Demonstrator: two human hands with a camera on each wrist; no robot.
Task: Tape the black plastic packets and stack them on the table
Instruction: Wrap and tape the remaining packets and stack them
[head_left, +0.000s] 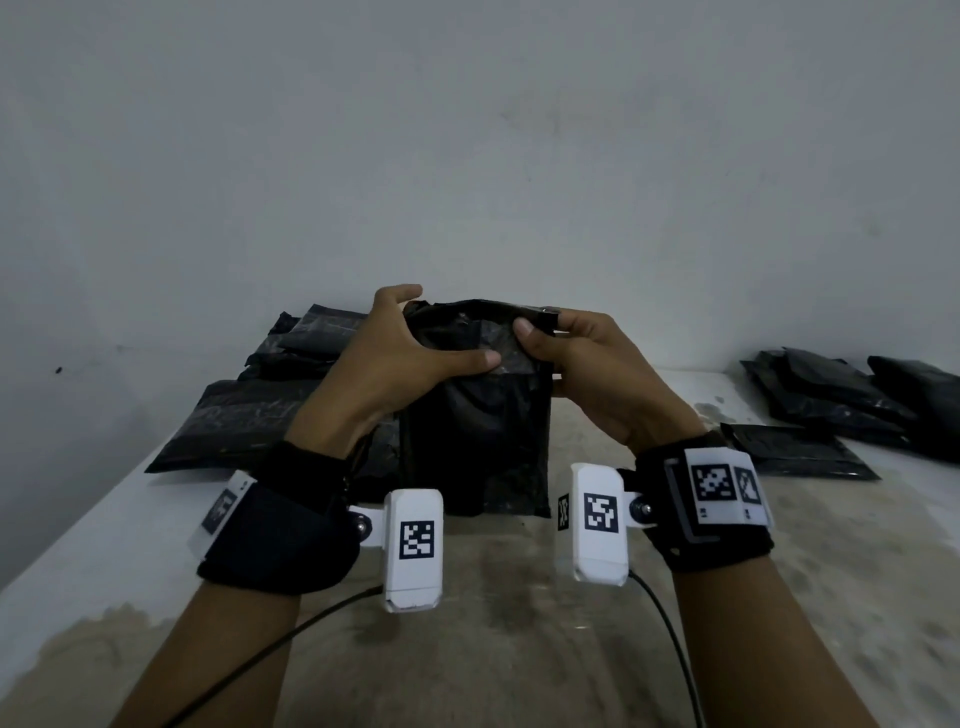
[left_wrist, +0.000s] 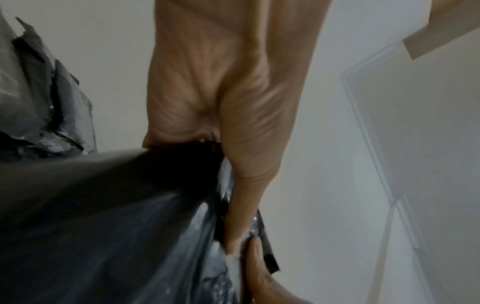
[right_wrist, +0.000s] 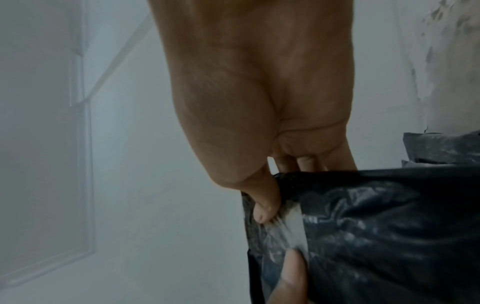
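Black plastic packet (head_left: 478, 447) hangs in the air just over the near part of the table (head_left: 519, 649), held up by both hands at its top end. Closest to the person are two black wrist bands with white camera boxes (head_left: 414, 545) that have black and white square marks on them, and thin dark wires run back from the boxes. The left hand (head_left: 395, 358) grips the top left part of the packet, with its thumb pressed on the front and its fingers curled round the back edge. The right hand (head_left: 587, 358) pinches the top right part, with the thumb on the front and the fingers bent behind. In the left wrist view the left hand (left_wrist: 226, 98) has its thumb lying down the crinkly fold of the packet (left_wrist: 116, 226), and the tip of the other thumb touches the same fold from below. In the right wrist view the right hand (right_wrist: 259, 92) presses its thumb into the shiny folded flap of the packet (right_wrist: 389, 236). I cannot tell if there is tape on it. Farther back on the left side of the table lies a pile of black packets (head_left: 270, 400), flat and partly on top of each other. On the far right lies another bunch of black packets (head_left: 841, 410). Behind it all is a plain pale wall (head_left: 467, 130).
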